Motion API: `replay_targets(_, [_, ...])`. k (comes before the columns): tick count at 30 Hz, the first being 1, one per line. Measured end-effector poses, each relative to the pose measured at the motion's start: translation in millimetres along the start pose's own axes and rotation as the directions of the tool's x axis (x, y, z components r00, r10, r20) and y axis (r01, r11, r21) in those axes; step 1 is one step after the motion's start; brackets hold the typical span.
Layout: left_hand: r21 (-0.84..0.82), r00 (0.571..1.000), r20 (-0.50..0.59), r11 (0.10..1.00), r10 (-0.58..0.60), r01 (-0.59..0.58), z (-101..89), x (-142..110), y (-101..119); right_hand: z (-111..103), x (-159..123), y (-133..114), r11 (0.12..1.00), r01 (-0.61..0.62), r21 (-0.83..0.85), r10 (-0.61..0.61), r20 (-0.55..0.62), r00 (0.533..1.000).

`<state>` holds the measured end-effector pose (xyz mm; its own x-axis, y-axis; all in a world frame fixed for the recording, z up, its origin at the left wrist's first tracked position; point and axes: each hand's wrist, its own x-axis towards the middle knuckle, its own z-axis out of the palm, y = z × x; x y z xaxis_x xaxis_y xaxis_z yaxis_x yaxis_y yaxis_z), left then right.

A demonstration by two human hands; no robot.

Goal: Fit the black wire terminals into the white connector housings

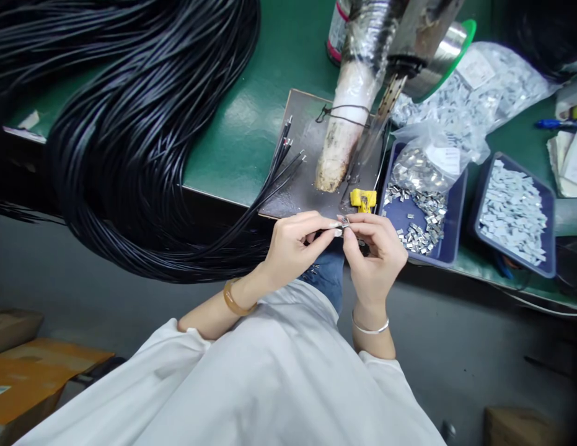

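Silvery piece (344, 222) — pinched by left hand (292, 244); right hand (377, 251) pinches it too.

Desk (218, 148): green top, near edge crossing the view
Left side: thick bundle of black cables (125, 155), drooping over the near edge
Middle: dark board (309, 179), at the near edge
Right side: left tray (455, 217) and right tray (551, 238), both blue
Far right: large clear bag (515, 87), blue pen (555, 124)

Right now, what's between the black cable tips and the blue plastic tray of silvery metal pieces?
Head view shows a dark flat board, a tapered white plastic-wrapped tube, a slim metal machine part and a small yellow plastic piece.
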<state>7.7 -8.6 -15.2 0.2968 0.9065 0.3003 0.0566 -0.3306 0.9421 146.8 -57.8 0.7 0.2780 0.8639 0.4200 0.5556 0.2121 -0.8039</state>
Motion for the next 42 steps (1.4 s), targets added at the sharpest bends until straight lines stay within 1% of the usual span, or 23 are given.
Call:
replay_targets(2, [0.058,0.996,-0.03,0.994,0.089,-0.087,1.2,-2.2,-0.8,1.4,-1.5,0.6,0.998,-0.023,0.054,0.024,-0.013,1.0])
replay_targets(4, [0.049,0.99,-0.05,0.991,0.129,-0.126,3.1,-5.2,-0.8,4.4,-3.1,3.2,0.976,-0.084,0.199,0.089,-0.015,0.996])
replay_targets(5, [0.019,0.991,-0.044,0.992,0.128,-0.128,4.0,-6.8,-0.7,6.2,-3.8,5.3,0.951,-0.124,0.283,0.129,0.0,0.992])
replay_targets(7, [-0.067,0.996,0.002,0.993,0.092,-0.092,4.9,-9.6,-0.6,9.5,-4.7,10.1,0.887,-0.209,0.412,0.202,0.061,0.978])
replay_targets(9, [-0.152,0.998,0.066,0.988,0.008,0.002,4.6,-11.3,-1.0,11.7,-4.9,13.9,0.841,-0.284,0.461,0.249,0.136,0.959])
replay_targets(11, [-0.248,0.989,0.117,0.961,-0.094,0.121,3.3,-11.6,-1.4,12.1,-4.5,14.4,0.842,-0.304,0.446,0.263,0.153,0.953])
replay_targets(12, [-0.303,0.979,0.142,0.935,-0.147,0.185,2.5,-11.3,-1.1,11.6,-4.1,13.4,0.863,-0.287,0.415,0.259,0.124,0.958])
replay_targets(14, [-0.401,0.952,0.178,0.865,-0.248,0.3,0.8,-10.2,0.6,9.5,-3.3,9.6,0.923,-0.221,0.315,0.227,0.017,0.974])
replay_targets(16, [-0.457,0.923,0.19,0.802,-0.334,0.384,-0.6,-8.5,3.5,6.5,-2.4,5.8,0.966,-0.159,0.203,0.177,-0.072,0.982])
replay_targets(18, [-0.478,0.9,0.198,0.764,-0.388,0.434,-1.6,-6.2,6.5,3.7,-1.8,3.7,0.983,-0.12,0.137,0.133,-0.093,0.987])
replay_targets(21, [-0.491,0.892,0.212,0.746,-0.398,0.45,-2.5,-1.4,8.8,0.8,-1.6,3.4,0.992,-0.076,0.1,0.085,-0.091,0.992])
replay_targets(23, [-0.502,0.897,0.204,0.745,-0.391,0.439,-2.7,2.1,8.9,0.0,-1.7,3.4,0.995,-0.042,0.09,0.051,-0.1,0.994])
replay_targets(25, [-0.504,0.901,0.186,0.75,-0.391,0.429,-2.5,5.0,8.8,-0.2,-1.4,3.2,0.995,-0.038,0.09,0.046,-0.089,0.995])
replay_targets(28, [-0.49,0.915,0.153,0.775,-0.374,0.399,-1.1,7.0,8.9,0.6,-0.1,4.1,0.985,-0.111,0.135,0.111,0.002,0.994])
replay_targets(30, [-0.469,0.933,0.127,0.808,-0.338,0.357,0.3,6.4,8.9,1.2,1.0,6.7,0.971,-0.149,0.185,0.14,0.06,0.988])
replay_targets(32, [-0.423,0.951,0.111,0.852,-0.289,0.309,0.9,5.0,8.4,1.3,2.0,9.8,0.959,-0.155,0.239,0.138,0.084,0.987])
replay_targets(34, [-0.328,0.969,0.102,0.912,-0.226,0.247,0.4,3.2,7.5,0.2,2.6,11.7,0.954,-0.144,0.262,0.124,0.091,0.988])
replay_targets(35, [-0.256,0.98,0.096,0.947,-0.173,0.192,-0.1,2.2,6.8,-0.8,2.9,11.6,0.961,-0.123,0.249,0.105,0.083,0.991])
replay_targets(37, [-0.083,0.997,0.079,0.996,-0.017,0.024,-0.9,0.0,5.7,-3.4,3.0,9.5,0.989,-0.021,0.144,0.013,0.056,0.998])
replay_targets(39, [0.056,0.99,0.076,0.991,0.118,-0.122,-0.7,-2.8,5.6,-5.4,2.4,5.9,0.994,0.111,0.007,-0.112,0.024,0.993])
replay_targets(40, [0.075,0.988,0.075,0.987,0.138,-0.144,-0.1,-4.3,6.1,-5.8,1.8,4.3,0.987,0.156,-0.03,-0.155,0.013,0.988])
replay_targets(41, [0.05,0.991,0.078,0.992,0.111,-0.115,0.6,-5.8,7.2,-5.4,0.9,3.2,0.985,0.172,-0.03,-0.172,0.003,0.985])
replay_targets(42, [-0.02,0.994,0.095,0.999,0.047,-0.045,1.3,-7.0,8.8,-4.4,-0.1,2.8,0.987,0.159,0.006,-0.159,-0.01,0.987])
